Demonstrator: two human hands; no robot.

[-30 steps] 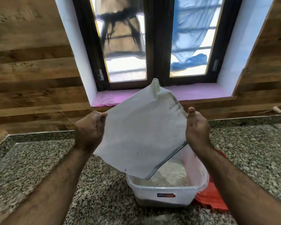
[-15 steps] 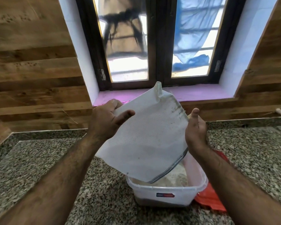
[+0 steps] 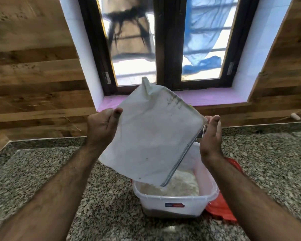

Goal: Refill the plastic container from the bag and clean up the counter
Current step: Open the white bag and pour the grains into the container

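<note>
- Left hand (image 3: 101, 126) is pinching the bag (image 3: 149, 136) by its upper edge; right hand (image 3: 209, 138) is steadying the zipper side, fingers hidden, grip unclear.
- Bag is hanging tilted, mouth corner dipping into the plastic container (image 3: 177, 200) on the counter (image 3: 102, 206).
- Container is showing pale grain inside; bag is looking nearly flat, so pouring is probably finishing.
- Remaining: red lid (image 3: 222, 211), cleanup.
</note>
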